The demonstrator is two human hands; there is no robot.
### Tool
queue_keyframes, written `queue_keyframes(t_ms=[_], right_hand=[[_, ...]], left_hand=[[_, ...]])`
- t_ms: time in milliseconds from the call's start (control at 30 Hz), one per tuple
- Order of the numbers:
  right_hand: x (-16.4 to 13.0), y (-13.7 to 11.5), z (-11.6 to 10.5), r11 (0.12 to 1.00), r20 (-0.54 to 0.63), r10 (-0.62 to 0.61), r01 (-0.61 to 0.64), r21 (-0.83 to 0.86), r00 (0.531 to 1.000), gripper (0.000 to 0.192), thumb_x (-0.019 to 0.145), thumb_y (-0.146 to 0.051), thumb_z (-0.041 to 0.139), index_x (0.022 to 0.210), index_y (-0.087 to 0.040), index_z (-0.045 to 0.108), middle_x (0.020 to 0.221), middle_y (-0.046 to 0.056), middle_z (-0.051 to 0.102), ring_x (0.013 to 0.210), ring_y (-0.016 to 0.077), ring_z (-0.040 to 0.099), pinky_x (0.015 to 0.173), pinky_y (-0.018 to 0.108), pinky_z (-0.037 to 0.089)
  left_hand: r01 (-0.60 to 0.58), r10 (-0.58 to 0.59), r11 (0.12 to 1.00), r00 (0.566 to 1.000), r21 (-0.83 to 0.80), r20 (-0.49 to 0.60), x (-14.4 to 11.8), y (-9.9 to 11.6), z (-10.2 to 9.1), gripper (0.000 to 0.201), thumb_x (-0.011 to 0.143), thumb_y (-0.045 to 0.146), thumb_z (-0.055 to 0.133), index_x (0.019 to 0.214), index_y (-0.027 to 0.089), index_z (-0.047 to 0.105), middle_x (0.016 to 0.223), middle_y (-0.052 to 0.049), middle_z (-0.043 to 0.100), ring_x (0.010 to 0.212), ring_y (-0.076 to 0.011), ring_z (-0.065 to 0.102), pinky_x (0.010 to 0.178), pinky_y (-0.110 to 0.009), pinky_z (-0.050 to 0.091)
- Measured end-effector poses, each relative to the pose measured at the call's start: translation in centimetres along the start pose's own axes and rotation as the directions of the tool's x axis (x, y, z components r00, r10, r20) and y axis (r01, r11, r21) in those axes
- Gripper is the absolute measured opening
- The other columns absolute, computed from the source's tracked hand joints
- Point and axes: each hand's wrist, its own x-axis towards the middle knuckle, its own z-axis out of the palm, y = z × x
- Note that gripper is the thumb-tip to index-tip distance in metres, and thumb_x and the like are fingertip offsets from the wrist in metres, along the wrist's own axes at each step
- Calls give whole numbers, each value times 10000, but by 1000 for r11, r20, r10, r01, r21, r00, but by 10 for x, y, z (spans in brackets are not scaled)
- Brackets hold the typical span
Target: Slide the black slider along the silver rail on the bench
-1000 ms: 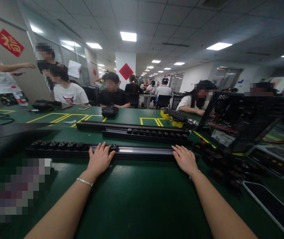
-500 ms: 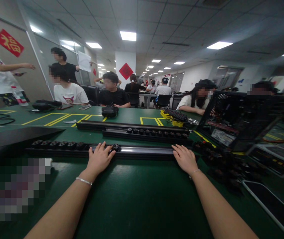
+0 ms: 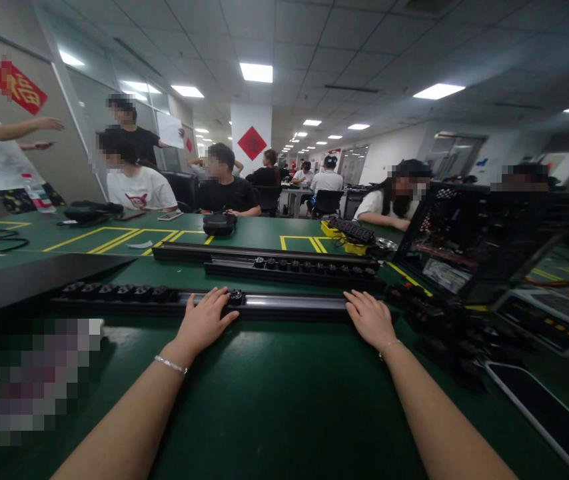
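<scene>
A long black rail with a bare metal channel lies across the green table in front of me. Several black socket modules sit in its left part. My left hand rests on the rail's near edge, fingers spread, its fingertips touching one small black module in the channel. My right hand lies flat on the rail's right end, fingers together and extended. Neither hand has anything closed in its grasp.
Two more black rails lie behind the first. A heap of loose black modules sits right of my right hand, beside an open black chassis. A dark panel lies at left. Several people sit across the table.
My left hand has slid a little to the right along the rail, pushing the small black module rightward in the channel. My right hand has stayed put.
</scene>
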Motion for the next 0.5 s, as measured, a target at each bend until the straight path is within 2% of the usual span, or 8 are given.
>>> queue_keyframes(t_ms=[200,500], right_hand=[[0,0,1,1000,-21,-3,3,-9,1000,480,913,-442,216,1306,-343,474,1396,-37,431,1306,196,314,1047,418,251],[-1,-2,-2,1000,5,12,-12,6,1000,497,917,-455,193,1320,-335,459,1405,-43,416,1315,198,298,1057,429,237]], left_hand=[[9,-9,1000,1000,-1,12,0,1,-1,545,851,546,338,1284,246,480,1420,-82,406,1334,-276,301,1056,-579,192],[8,-8,1000,1000,-2,14,0,2,1,532,844,542,355,1297,285,464,1436,-48,385,1339,-281,289,1051,-604,178]])
